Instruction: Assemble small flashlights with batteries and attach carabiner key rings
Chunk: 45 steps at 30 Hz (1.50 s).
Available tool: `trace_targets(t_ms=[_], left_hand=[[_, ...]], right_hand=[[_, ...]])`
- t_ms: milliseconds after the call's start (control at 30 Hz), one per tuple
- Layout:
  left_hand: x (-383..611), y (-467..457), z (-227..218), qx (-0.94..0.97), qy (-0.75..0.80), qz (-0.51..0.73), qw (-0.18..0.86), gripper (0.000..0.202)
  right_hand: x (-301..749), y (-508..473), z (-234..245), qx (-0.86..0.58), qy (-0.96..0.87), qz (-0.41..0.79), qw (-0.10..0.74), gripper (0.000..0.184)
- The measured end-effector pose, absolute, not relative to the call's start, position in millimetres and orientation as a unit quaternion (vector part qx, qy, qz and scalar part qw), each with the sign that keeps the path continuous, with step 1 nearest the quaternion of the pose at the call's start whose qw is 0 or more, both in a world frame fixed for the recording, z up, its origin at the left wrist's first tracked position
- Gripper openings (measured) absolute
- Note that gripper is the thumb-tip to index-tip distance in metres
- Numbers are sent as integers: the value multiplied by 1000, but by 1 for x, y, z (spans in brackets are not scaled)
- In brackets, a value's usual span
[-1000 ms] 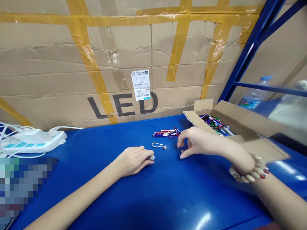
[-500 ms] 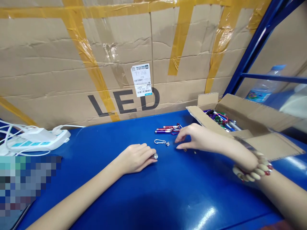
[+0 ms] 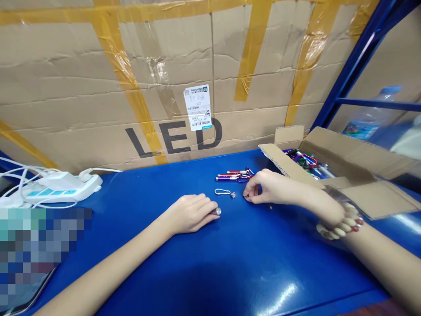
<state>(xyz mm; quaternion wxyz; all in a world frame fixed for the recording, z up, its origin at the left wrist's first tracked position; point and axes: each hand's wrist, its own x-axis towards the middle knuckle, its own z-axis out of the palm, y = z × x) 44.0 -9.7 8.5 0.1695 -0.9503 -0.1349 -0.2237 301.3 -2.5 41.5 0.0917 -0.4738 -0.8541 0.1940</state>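
Note:
My left hand (image 3: 190, 213) rests on the blue table (image 3: 204, 263), fingers curled over a small metal flashlight whose silver tip (image 3: 217, 211) pokes out. My right hand (image 3: 268, 187), with a bead bracelet (image 3: 338, 224) on its wrist, pinches something tiny at the fingertips on the table; I cannot make it out. Between the hands lie a silver carabiner clip (image 3: 222, 192) and a small silver cap (image 3: 233, 194). A tiny loose part (image 3: 270, 206) lies just below my right hand. Red and purple mini flashlights (image 3: 234, 175) lie behind.
An open cardboard box (image 3: 348, 175) with several coloured keychain flashlights stands at the right. A big taped carton marked LED (image 3: 131, 87) walls the back. A white power strip with cables (image 3: 59, 188) sits far left. A blue shelf frame (image 3: 355, 66) and a water bottle (image 3: 368, 118) are at right.
My right hand has gone from spread fingers to a pinch on the table near the silver cap. My left hand has stayed put on the flashlight. The camera has shifted slightly.

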Motion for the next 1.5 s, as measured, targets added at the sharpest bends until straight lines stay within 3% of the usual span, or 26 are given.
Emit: trace_targets(t_ms=[200, 433, 667, 900, 1100, 1500], left_hand=[[44, -10, 9, -949, -134, -228, 170, 28], [44, -12, 10, -939, -147, -245, 191, 28], [41, -15, 8, -906, -200, -305, 216, 26], [42, -13, 7, -929, -166, -270, 193, 30], [42, -13, 8, -933, -165, -262, 184, 30], [40, -10, 6, -939, -182, -246, 158, 31]], right_hand=[[288, -7, 39, -479, -874, 43, 66, 14], [293, 8, 16, -455, -882, -7, 126, 17], [286, 2, 16, -423, -884, 11, 199, 17], [252, -28, 26, -313, -839, 134, 425, 9], [237, -42, 22, -285, -837, 173, 433, 10], [242, -40, 14, -259, -843, 98, 462, 13]])
